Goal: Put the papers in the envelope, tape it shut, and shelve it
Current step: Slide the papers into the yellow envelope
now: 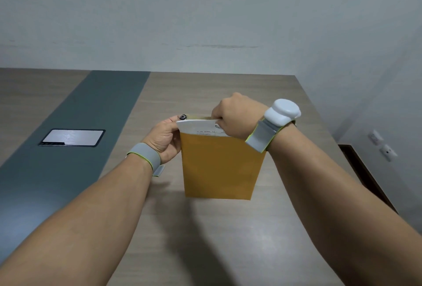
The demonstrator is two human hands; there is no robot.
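A mustard-yellow envelope (219, 169) is held upright above the table, mouth up. White printed papers (201, 127) stick out of its mouth by a short strip. My left hand (163, 140) pinches the envelope's top left corner, a dark ring on one finger. My right hand (237, 114) grips the top right of the papers at the mouth, fingers curled over the edge. Both wrists wear grey bands; the right one carries a white device (283, 112). No tape or shelf is in view.
The wooden table (205, 228) has a dark blue-grey strip (68, 160) on the left with a silver cable hatch (72, 137) set in it. The table's right edge drops off near wall sockets (383, 146). A plain wall stands behind.
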